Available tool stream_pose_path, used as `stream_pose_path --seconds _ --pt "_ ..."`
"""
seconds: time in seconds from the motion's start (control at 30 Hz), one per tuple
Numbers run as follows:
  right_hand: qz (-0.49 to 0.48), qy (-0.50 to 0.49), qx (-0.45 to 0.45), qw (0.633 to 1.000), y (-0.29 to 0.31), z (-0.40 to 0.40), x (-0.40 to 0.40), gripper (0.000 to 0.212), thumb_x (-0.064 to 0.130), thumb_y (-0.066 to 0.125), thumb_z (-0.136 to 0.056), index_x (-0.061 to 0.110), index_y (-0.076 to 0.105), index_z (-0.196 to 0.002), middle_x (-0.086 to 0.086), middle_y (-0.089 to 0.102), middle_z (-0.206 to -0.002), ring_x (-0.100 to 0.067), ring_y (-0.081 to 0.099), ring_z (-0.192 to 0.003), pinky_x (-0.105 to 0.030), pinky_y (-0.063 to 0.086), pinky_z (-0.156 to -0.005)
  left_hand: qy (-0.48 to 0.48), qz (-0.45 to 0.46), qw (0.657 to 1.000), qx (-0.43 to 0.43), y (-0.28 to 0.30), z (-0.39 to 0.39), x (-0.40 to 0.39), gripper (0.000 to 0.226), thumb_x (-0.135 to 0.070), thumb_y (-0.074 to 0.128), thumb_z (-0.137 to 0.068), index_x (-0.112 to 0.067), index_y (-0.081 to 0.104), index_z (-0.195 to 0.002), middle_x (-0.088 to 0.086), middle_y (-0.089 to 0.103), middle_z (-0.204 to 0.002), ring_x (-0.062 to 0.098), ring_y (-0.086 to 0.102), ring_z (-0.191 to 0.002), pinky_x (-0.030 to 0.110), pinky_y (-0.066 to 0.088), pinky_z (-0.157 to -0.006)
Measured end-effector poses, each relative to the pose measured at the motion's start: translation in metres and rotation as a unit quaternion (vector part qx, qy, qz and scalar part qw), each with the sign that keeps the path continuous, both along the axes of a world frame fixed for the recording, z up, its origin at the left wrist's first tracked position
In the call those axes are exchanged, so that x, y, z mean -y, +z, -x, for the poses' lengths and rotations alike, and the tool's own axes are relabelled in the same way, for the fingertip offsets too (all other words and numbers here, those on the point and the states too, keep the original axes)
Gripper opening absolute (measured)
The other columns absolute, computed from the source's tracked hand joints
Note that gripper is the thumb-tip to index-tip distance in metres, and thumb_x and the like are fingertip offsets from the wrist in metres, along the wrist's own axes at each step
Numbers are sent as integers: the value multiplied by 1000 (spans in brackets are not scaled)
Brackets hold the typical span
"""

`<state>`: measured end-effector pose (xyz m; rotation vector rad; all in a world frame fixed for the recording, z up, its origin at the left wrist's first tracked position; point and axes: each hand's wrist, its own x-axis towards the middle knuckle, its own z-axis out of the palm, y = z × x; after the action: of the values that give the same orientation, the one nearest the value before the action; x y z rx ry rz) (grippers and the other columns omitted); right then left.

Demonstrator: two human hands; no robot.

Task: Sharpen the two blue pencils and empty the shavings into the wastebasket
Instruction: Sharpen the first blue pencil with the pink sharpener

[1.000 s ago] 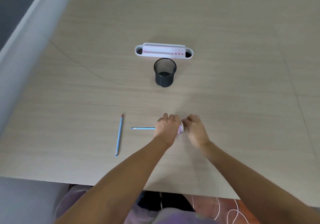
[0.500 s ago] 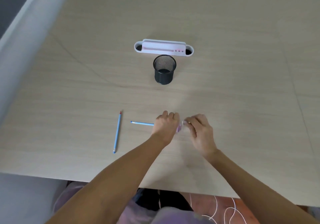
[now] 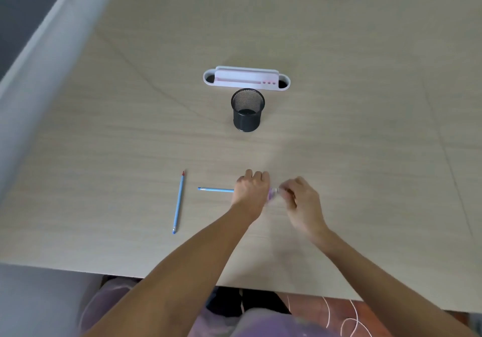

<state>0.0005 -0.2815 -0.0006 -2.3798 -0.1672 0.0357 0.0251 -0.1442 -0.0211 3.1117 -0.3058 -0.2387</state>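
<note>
Landmark: black mesh wastebasket (image 3: 247, 111), upright mid-counter (image 3: 365, 128), nothing visible inside.

Both hands sit near the front of the counter, straight in front of the wastebasket. Left hand (image 3: 251, 193) is closed in a fist around one blue pencil (image 3: 215, 189); the shaft lies level and sticks out of the fist away from the right hand. Right hand (image 3: 300, 201) has fingers curled shut, pinching a small pink-and-clear sharpener (image 3: 272, 194) held between the two hands. Pencil tip and sharpener mouth are hidden by the fingers, so can't tell how far it's inserted. Right hand is motion-blurred.

Second blue pencil (image 3: 178, 202) lies loose on the counter, front-left of the wastebasket and further left than the held one, near-perpendicular to it, red end pointing toward the back, touching nothing.

White-and-pink desk organizer (image 3: 246, 78) sits just behind the wastebasket, long side across.
</note>
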Motion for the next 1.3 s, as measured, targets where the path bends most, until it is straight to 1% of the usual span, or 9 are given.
stream_pose_path --seconds 0.1,0.2,0.33,0.43,0.53,0.7,0.83,1.03,1.3 --pt "30 -12 -11 999 -12 -43 -6 9 0 63 -82 6 70 -80 -6 56 -78 -14 50 -65 -7 35 -63 -6 10 1000 -7 1 1 0 45 -24 84 -26 -17 57 -61 -5 53 -48 15 52 -47 17 25 -38" --pt "95 38 -41 994 -43 -33 -6 16 -5 60 -76 7 69 -70 -8 51 -71 -26 51 -66 -28 37 -58 -1 8 1000 -12 3 2 0 50 -26 85 -21 -18 56 -60 -5 52 -47 15 51 -46 18 23 -38" --pt "60 44 -21 997 -47 29 3 19 17 52 -88 12 68 -79 -3 55 -72 -19 46 -72 -20 38 -64 2 -17 999 -29 1 1 2 58 -23 87 -15 -19 55 -63 -6 51 -49 14 48 -48 20 16 -42" --pt "11 24 -35 999 -18 38 4 16 15 52 -87 11 65 -80 4 50 -76 -15 47 -72 -8 33 -67 1 -39 999 -32 4 1 1 55 -20 86 -21 -19 55 -67 -5 52 -52 15 48 -50 20 18 -42" --pt "12 32 -1 999 -4 10 6 13 10 53 -85 8 64 -78 1 50 -77 -16 48 -69 -12 30 -64 -22 -14 999 -29 -1 1 1 44 -22 85 -42 -16 57 -76 -3 59 -63 18 55 -61 22 25 -44" --pt "72 34 4 997 -26 -52 2 7 3 65 -81 6 71 -77 -12 57 -76 -22 51 -71 -17 39 -66 -10 4 1000 -6 1 -1 0 42 -27 84 -30 -18 57 -61 -5 54 -48 15 52 -47 17 23 -40" --pt "124 70 16 990 -59 -18 3 23 12 50 -83 11 67 -67 -7 53 -67 -24 44 -63 -37 47 -56 5 -1 1000 -3 4 2 4 44 -27 84 -26 -19 55 -59 -6 52 -46 15 50 -45 17 18 -39" --pt "-3 2 -21 1000 -18 38 6 25 23 46 -90 9 64 -81 2 50 -79 -15 48 -75 -7 34 -71 -1 -37 999 -20 5 3 4 54 -19 86 -22 -19 55 -67 -6 54 -53 14 51 -52 21 18 -41" --pt "86 26 3 996 -33 -51 6 13 10 60 -86 17 71 -86 -7 58 -76 -22 49 -68 -25 38 -63 -19 9 1000 -3 0 -2 3 44 -39 86 -36 -18 59 -63 -6 55 -49 15 52 -49 18 23 -40"
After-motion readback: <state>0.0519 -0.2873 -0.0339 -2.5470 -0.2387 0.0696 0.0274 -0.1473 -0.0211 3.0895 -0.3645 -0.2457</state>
